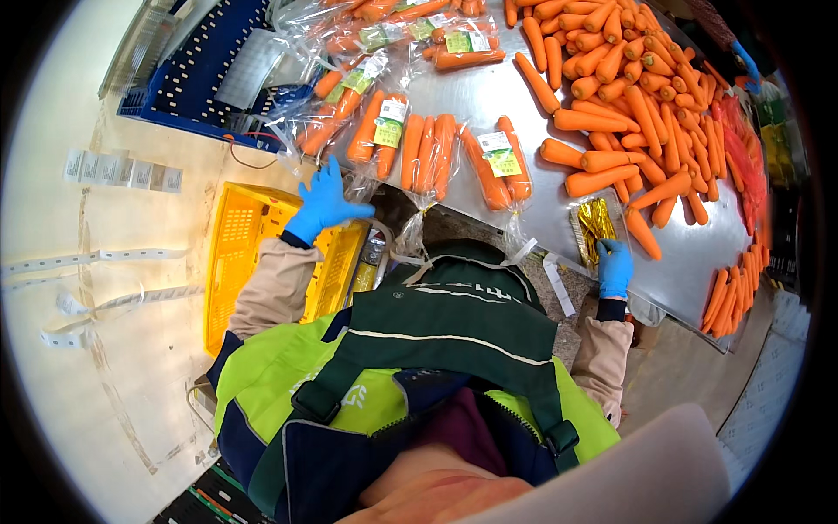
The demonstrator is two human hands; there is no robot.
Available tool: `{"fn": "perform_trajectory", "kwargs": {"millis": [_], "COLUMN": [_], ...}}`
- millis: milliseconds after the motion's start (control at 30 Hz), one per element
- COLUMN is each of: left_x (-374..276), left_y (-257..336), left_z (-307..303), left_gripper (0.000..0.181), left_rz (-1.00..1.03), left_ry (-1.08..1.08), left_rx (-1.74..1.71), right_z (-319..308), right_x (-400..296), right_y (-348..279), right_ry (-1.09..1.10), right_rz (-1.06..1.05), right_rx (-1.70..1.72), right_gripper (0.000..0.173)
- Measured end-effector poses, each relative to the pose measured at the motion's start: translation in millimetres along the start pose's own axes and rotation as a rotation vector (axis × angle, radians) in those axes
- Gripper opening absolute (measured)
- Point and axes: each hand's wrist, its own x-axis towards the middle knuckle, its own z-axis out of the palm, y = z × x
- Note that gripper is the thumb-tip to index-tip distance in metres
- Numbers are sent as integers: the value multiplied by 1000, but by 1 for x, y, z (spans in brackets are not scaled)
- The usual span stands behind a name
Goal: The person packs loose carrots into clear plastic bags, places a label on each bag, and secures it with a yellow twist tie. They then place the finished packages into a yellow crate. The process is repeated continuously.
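My left hand (pixel 326 204), in a blue glove, is spread beside the table's near edge, by several clear bags of carrots (pixel 324 121). It holds nothing. My right hand (pixel 615 268), also gloved in blue, has its fingertips at a clear plastic tray of gold twist ties (pixel 594 226); whether they grip a tie is hard to see. Between the hands lie a labelled bag of carrots (pixel 501 157) and another bag of carrots (pixel 429 154). Gold ties close the necks of both, which hang over the table edge.
Loose carrots (pixel 609 111) are heaped on the metal table (pixel 471 98), with red plastic netting (pixel 740 157) at right. A yellow crate (pixel 226 262) stands left, below a blue crate (pixel 177 85). Label strips (pixel 121 171) cling to the pale surface. Another person's gloved hand (pixel 747 65) is at far right.
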Motion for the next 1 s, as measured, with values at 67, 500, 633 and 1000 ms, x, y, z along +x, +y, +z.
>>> {"fn": "perform_trajectory", "kwargs": {"millis": [67,500,633,1000], "left_x": [22,40,28,1], "left_y": [4,17,24,32], "left_z": [4,61,92,117], "left_gripper": [139,74,74,72], "left_rz": [-38,93,48,110], "left_ry": [76,-125,84,443], "left_rx": [-242,-826,-966,-590], "right_z": [-6,-35,-31,-115], "right_x": [1,0,-14,-8], "right_y": [-3,-4,-24,-142], "right_ry": [7,-105,-3,-96], "right_rz": [-32,-26,-13,-202], "right_rx": [-68,-18,-167,329], "right_gripper": [19,18,13,19]}}
